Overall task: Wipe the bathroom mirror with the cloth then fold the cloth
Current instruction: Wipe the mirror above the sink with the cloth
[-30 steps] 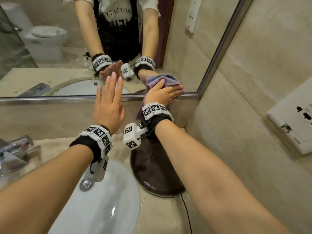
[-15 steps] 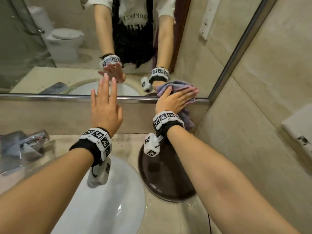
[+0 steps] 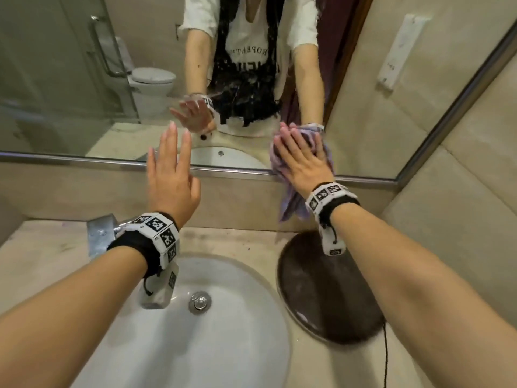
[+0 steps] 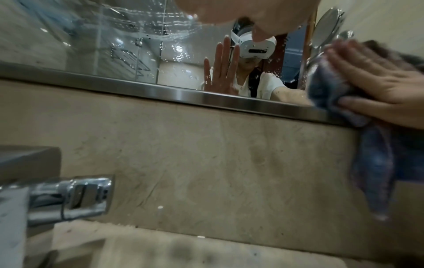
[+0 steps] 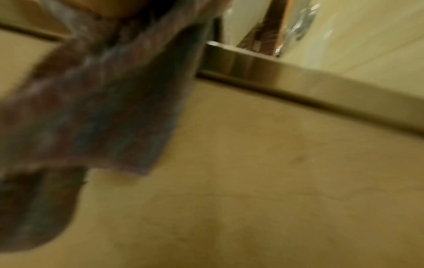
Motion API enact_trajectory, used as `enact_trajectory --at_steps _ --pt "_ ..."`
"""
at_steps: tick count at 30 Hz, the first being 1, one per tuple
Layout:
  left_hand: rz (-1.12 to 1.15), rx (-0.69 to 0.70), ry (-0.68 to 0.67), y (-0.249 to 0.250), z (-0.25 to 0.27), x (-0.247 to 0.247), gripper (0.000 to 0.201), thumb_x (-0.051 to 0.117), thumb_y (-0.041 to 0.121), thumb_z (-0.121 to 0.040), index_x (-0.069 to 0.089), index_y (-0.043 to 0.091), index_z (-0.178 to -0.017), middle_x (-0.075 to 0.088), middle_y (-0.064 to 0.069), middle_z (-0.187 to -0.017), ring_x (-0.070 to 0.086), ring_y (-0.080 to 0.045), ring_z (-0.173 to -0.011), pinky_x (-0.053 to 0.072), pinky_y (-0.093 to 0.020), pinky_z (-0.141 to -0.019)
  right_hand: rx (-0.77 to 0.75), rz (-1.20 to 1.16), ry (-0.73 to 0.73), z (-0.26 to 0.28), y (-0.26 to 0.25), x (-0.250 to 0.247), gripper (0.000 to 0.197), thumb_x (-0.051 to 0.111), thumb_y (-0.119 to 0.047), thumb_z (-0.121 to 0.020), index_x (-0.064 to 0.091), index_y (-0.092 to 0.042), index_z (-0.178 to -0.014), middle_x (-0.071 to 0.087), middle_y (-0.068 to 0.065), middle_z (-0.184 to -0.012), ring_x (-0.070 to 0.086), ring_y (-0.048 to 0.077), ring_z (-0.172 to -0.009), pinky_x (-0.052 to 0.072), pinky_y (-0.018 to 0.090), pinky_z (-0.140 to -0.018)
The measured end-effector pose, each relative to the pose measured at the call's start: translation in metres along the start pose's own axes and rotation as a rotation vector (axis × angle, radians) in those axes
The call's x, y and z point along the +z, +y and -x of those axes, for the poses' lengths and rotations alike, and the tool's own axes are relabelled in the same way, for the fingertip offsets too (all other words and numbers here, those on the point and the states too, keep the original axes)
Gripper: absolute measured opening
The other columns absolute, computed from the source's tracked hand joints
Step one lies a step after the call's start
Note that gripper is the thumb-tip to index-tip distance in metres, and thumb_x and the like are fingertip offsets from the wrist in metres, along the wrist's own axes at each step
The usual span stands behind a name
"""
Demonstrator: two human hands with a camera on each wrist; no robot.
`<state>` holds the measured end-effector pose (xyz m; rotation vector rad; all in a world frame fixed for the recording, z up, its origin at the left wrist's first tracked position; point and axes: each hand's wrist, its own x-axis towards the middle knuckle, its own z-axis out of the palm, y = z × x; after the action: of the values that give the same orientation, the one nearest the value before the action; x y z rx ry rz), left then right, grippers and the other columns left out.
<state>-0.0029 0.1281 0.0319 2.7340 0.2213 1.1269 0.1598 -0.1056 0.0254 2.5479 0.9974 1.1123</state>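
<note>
The wall mirror (image 3: 70,88) has a steel frame along its bottom edge, and water drops dot its glass (image 4: 142,45). My right hand (image 3: 300,161) presses a purple cloth (image 3: 291,203) flat against the mirror's lower right part, fingers straight. The cloth's loose end hangs below the frame (image 4: 376,172) and fills the blurred right wrist view (image 5: 96,101). My left hand (image 3: 169,169) is raised with straight, spread fingers in front of the mirror's lower edge, holding nothing; whether it touches the glass I cannot tell.
A white sink basin (image 3: 212,331) lies below my arms, with a chrome tap (image 4: 69,197) at the left. A dark round object (image 3: 327,292) rests on the beige counter at the right. Beige tiled wall (image 3: 461,219) closes the right side.
My right hand has slid the cloth up and to the left on the glass, fingers now pointing upward. The left hand stays raised. My head has moved back and the view now looks higher.
</note>
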Motion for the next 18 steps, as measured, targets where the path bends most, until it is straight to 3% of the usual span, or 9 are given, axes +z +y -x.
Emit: enact_trajectory --at_steps 1,3,5,6,8,9,11,14,18 --pt "0.006 0.001 0.003 0.000 -0.003 -0.001 0.081 0.054 -0.001 -0.072 0.021 0.007 -0.146 0.018 -0.021 -0.153 0.019 -0.033 -0.141 0.013 -0.051 -0.114 0.109 0.035 -0.004 0.008 0.019 -0.004 0.078 0.043 -0.043 -0.089 0.002 -0.017 -0.150 0.014 0.011 -0.156 -0.007 0.023 -0.145 -0.003 0.054 -0.114" --pt "0.009 0.014 0.006 0.003 -0.009 0.001 0.079 0.053 0.001 -0.074 0.021 0.008 -0.146 0.017 -0.020 -0.154 0.018 -0.032 -0.142 0.013 -0.051 -0.114 0.313 0.015 0.017 0.020 0.045 -0.008 0.077 0.042 -0.045 -0.087 0.008 -0.014 -0.148 0.027 0.022 -0.150 0.001 0.026 -0.141 0.010 0.064 -0.109" --pt "0.020 0.041 0.009 0.007 -0.014 0.004 0.077 0.051 0.001 -0.076 0.020 0.007 -0.146 0.017 -0.020 -0.154 0.018 -0.031 -0.142 0.014 -0.051 -0.114 0.423 -0.057 0.003 0.016 0.051 -0.015 0.074 0.042 -0.044 -0.087 0.014 -0.006 -0.144 0.030 0.031 -0.145 -0.012 0.027 -0.143 -0.006 0.054 -0.112" --pt "0.026 0.050 0.017 0.009 -0.016 0.006 0.076 0.051 0.002 -0.076 0.020 0.007 -0.146 0.017 -0.020 -0.154 0.017 -0.031 -0.143 0.014 -0.052 -0.114 0.443 -0.064 0.005 0.010 0.046 -0.016 0.075 0.045 -0.044 -0.088 0.017 -0.002 -0.143 0.031 0.034 -0.143 -0.008 0.035 -0.143 -0.015 0.047 -0.112" --pt "0.035 0.050 0.031 0.013 -0.018 0.007 0.076 0.052 0.002 -0.077 0.020 0.008 -0.146 0.016 -0.020 -0.154 0.015 -0.030 -0.143 0.013 -0.050 -0.114 0.490 -0.022 0.057 -0.010 0.028 -0.020 0.076 0.047 -0.046 -0.089 0.025 0.008 -0.138 0.035 0.038 -0.138 0.023 0.051 -0.134 -0.014 0.046 -0.112" --pt "0.041 0.048 0.049 0.012 -0.019 0.006 0.076 0.053 0.001 -0.078 0.020 0.008 -0.146 0.016 -0.019 -0.154 0.015 -0.030 -0.143 0.012 -0.050 -0.115 0.517 -0.012 0.099 -0.024 0.016 -0.023 0.075 0.041 -0.049 -0.091 0.028 0.010 -0.136 0.037 0.038 -0.137 0.033 0.052 -0.129 -0.010 0.048 -0.112" --pt "0.046 0.045 0.093 0.008 -0.020 0.005 0.075 0.053 0.000 -0.078 0.021 0.010 -0.146 0.017 -0.019 -0.154 0.015 -0.029 -0.143 0.012 -0.049 -0.115 0.548 0.004 0.215 -0.055 -0.011 -0.030 0.074 0.029 -0.052 -0.094 0.030 0.009 -0.135 0.041 0.035 -0.136 0.039 0.050 -0.127 -0.007 0.051 -0.112" --pt "0.037 0.018 0.118 -0.004 -0.023 0.004 0.075 0.053 0.000 -0.078 0.023 0.011 -0.145 0.019 -0.021 -0.153 0.016 -0.030 -0.143 0.012 -0.048 -0.114 0.320 -0.018 0.235 -0.079 -0.053 -0.030 0.073 0.038 -0.049 -0.090 0.028 0.002 -0.140 0.038 0.026 -0.143 0.035 0.042 -0.133 -0.010 0.052 -0.110" --pt "0.014 -0.033 0.128 -0.018 -0.021 -0.002 0.076 0.054 0.000 -0.075 0.026 0.011 -0.145 0.020 -0.021 -0.153 0.016 -0.030 -0.142 0.013 -0.049 -0.114 -0.376 0.024 0.086 -0.069 -0.074 -0.013 0.062 0.034 -0.045 -0.093 0.025 -0.010 -0.144 0.033 0.009 -0.150 0.021 0.025 -0.142 -0.023 0.045 -0.112"
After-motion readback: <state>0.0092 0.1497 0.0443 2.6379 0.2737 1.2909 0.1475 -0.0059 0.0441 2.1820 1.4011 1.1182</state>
